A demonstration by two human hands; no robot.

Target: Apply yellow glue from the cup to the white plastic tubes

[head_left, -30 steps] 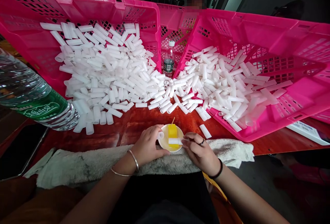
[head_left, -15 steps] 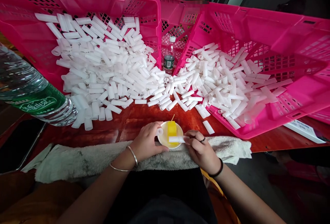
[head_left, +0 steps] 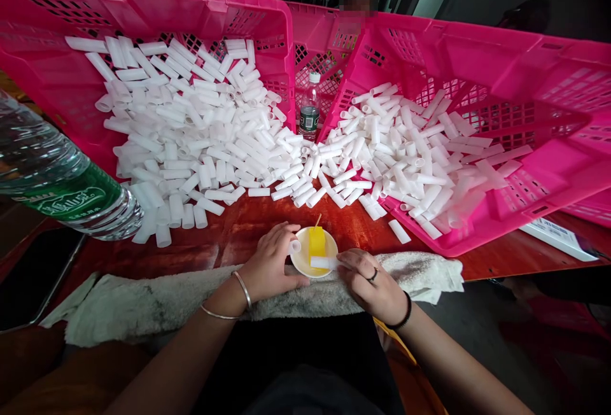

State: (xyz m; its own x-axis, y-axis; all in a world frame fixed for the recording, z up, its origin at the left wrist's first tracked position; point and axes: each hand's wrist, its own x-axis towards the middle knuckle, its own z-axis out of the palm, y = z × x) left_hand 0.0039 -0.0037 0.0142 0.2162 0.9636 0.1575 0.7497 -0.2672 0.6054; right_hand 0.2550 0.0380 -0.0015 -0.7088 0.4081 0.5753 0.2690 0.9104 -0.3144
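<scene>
Close to the towel, my left hand (head_left: pixel 273 261) curls its fingers round a short white plastic tube (head_left: pixel 294 247), whose open end faces the dish. Between my hands sits a small white dish (head_left: pixel 296 265) with a yellow block (head_left: pixel 316 242) in it; a thin stick pokes up from the block. My right hand (head_left: pixel 370 277) pinches the end of another white tube (head_left: pixel 323 263), held level across the lower part of the yellow block. Whether that tube touches the block I cannot tell.
Piles of white tubes (head_left: pixel 191 122) spill from two tipped pink crates (head_left: pixel 520 77) onto the red-brown table (head_left: pixel 238 227). A large water bottle (head_left: pixel 71 192) leans at left above a phone (head_left: pixel 41 268). A smaller bottle (head_left: pixel 309 112) stands between the crates. A towel (head_left: pixel 167 303) lines the edge.
The view tilts slightly. A loose tube on the table at right lies a little farther right and at a changed angle. Both hands keep their tubes beside the dish.
</scene>
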